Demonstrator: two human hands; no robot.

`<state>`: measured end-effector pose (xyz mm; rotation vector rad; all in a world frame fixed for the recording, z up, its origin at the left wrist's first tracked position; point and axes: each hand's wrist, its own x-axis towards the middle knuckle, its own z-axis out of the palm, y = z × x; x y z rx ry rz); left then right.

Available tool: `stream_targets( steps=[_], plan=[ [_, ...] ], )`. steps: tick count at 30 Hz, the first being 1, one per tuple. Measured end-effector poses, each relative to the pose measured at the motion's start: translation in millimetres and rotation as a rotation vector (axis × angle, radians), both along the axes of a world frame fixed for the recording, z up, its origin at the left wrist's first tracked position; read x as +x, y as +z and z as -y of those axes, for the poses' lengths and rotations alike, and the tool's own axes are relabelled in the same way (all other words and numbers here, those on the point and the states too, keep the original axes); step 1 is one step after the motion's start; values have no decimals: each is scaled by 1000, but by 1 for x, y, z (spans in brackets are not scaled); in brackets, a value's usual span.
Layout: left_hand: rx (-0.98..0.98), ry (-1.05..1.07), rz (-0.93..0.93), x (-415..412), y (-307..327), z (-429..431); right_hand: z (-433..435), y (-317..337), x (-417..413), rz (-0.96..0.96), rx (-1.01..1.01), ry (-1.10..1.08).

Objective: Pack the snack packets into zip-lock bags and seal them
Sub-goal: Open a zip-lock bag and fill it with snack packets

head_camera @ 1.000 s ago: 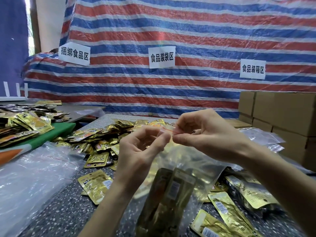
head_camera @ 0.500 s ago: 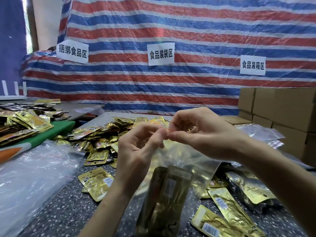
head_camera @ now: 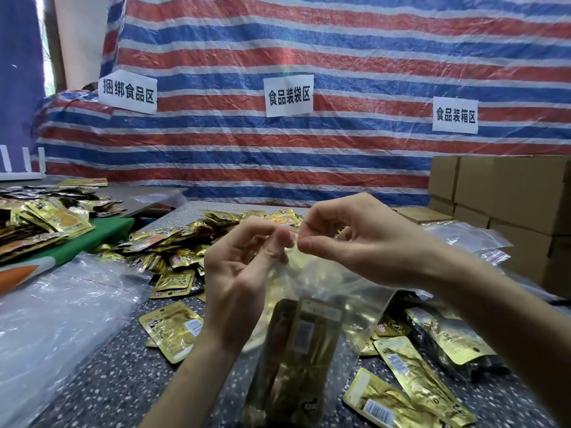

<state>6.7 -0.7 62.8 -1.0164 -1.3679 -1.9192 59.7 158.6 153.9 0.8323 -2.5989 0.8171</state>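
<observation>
A speckled grey tabletop (head_camera: 102, 381) is spread beneath the left hand (head_camera: 238, 279) and right hand (head_camera: 364, 242). A clear plastic zip-lock bag (head_camera: 349, 291) is hung below both hands, its red-lined top edge pinched by each. Dark gold foil snack packets (head_camera: 296, 350) are held upright inside it.

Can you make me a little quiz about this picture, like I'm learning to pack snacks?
1. True or false: the zip-lock bag being held up is empty.
2. Who pinches the bag's top edge? A) only the left hand B) only the right hand C) both hands
3. Fill in: ___ white signs hang on the striped tarp.
Key: 1 false, gold snack packets sit inside. 2 C. 3 three.
</observation>
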Motion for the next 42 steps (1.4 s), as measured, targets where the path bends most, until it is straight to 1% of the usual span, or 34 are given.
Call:
stream_targets(
  steps=[5, 12, 20, 23, 26, 32, 35, 39, 42],
  plan=[
    [26, -2, 12, -3, -2, 0, -15, -1, -2, 50, 64, -46],
    [111, -9, 57, -8, 0, 2, -48, -12, -2, 131, 25, -133],
    [152, -11, 96, -12, 1, 4, -72, -24, 6, 215, -158, -140],
    [116, -13, 113, -11, 0, 1, -82, -29, 6, 276, -206, -145],
    [125, -15, 129, -11, 1, 1, -88, -32, 6, 309, -276, -121],
    [122, 4, 150, -14, 3, 7, -91, -32, 6, 353, -346, -59],
    [123, 22, 149, -16, 3, 8, -88, -32, 7, 313, -351, -51],
    [110, 31, 145, -17, 1, 8, -84, -32, 6, 208, -312, -115],
    [104, 27, 128, -16, 0, 5, -78, -32, 6, 214, -286, -129]
  ],
)
